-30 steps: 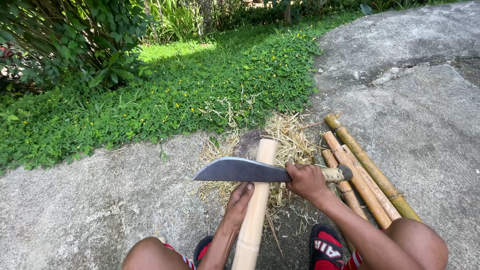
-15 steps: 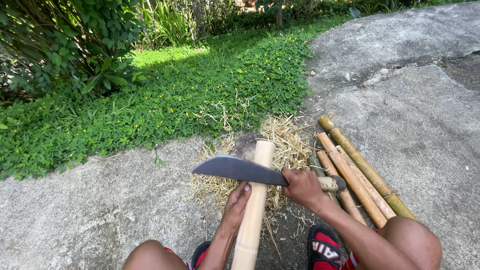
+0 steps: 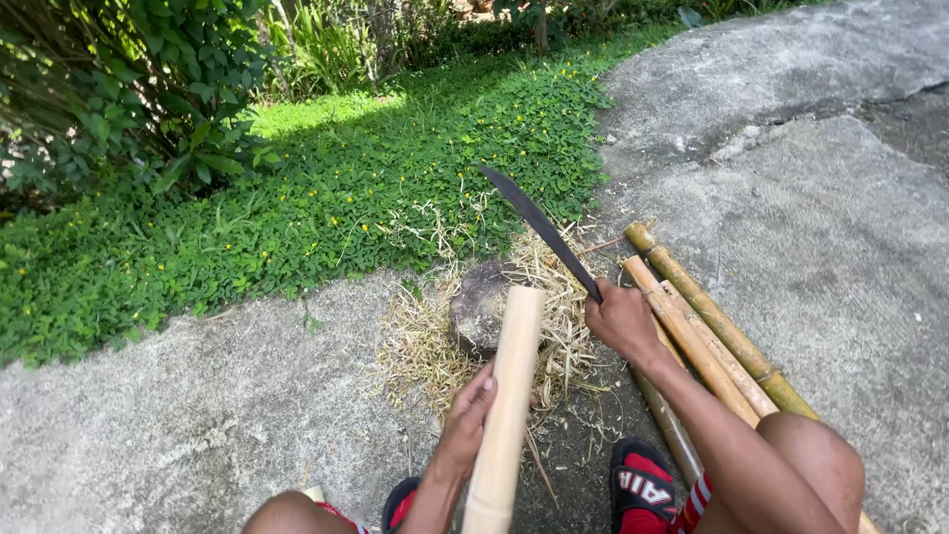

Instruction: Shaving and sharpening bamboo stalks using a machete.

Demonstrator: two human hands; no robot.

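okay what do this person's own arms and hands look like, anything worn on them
Both arms are bare right down to the wrists: no sleeves, gloves, watch or rings show on the left hand or the right hand. The left hand's fingernails look short and pale. The forearms are lean.

No packages, labels, signs or screens appear in this outdoor scene; the only lettering in view is a white printed mark across the black strap of a red sandal [image 3: 643, 485], low in the frame between the person's knees, its strap running broadly crosswise over the foot and its red sole showing at the edges against the grey ground
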